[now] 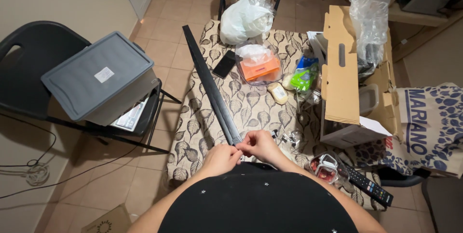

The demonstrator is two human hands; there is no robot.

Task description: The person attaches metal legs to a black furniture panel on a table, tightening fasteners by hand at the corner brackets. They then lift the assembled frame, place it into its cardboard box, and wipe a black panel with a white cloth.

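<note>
Head cam, looking straight down. Both hands meet at the near end of a long black bar (pixel 212 88) that lies diagonally across the leaf-print worktop (pixel 193 131), its far end poking past the back edge over the floor. The left hand (pixel 221 158) is curled shut against the bar's near end, and the right hand (pixel 258 145) is pinching something tiny right at that tip. Too small to make out what it is, maybe a screw or a cap.

The bar looks stiff and slim, probably light for its length, but that length will make it swingy if lifted from one end. I'd hold it near the middle for carrying and at the end only for fiddly work like this. The finish looks smooth, so possibly a bit slippery.

Count of what's around:
- one bar
- one dark phone (pixel 224 63)
- one clear tub with an orange thing inside (pixel 260 69)
- one open cardboard box (pixel 340 78)
- one remote (pixel 370 185)
- one grey lidded bin (pixel 99 76), sitting on a black chair to the left
- a few small dark bits beside the right hand, blurry
</note>
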